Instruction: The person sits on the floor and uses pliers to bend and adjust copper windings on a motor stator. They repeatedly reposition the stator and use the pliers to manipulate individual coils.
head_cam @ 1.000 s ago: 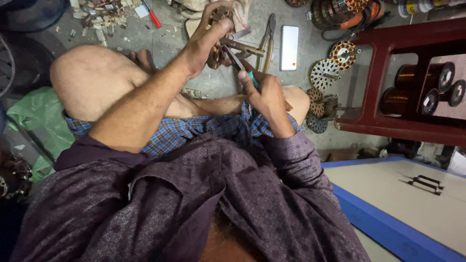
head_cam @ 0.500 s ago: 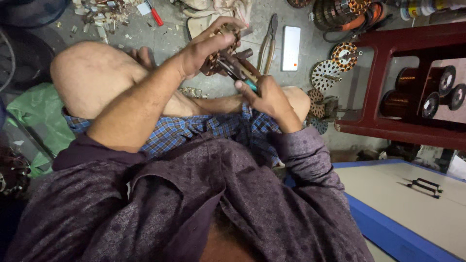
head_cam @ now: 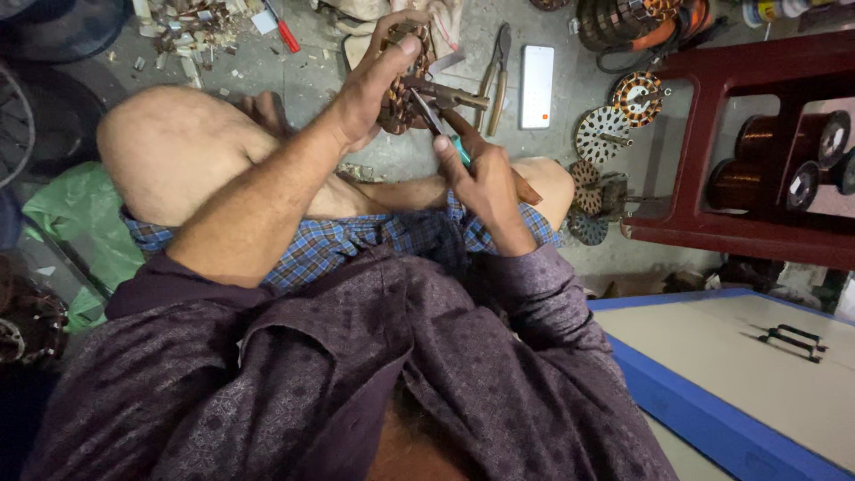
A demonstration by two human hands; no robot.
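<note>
Fingers of the left hand (head_cam: 374, 93) clasp the copper-wound stator (head_cam: 401, 89); right hand (head_cam: 485, 178) grips pliers (head_cam: 438, 125) against it.

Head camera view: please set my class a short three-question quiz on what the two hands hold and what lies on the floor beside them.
1. True or false: the left hand grips a copper-wound motor coil.
2. Which tool is in the right hand? A hammer; B green-handled pliers; C paintbrush.
3. Fill in: on the floor, between the spare pliers and the red shelf, lies a white ____.

Key: 1 true; 2 B; 3 phone.
</note>
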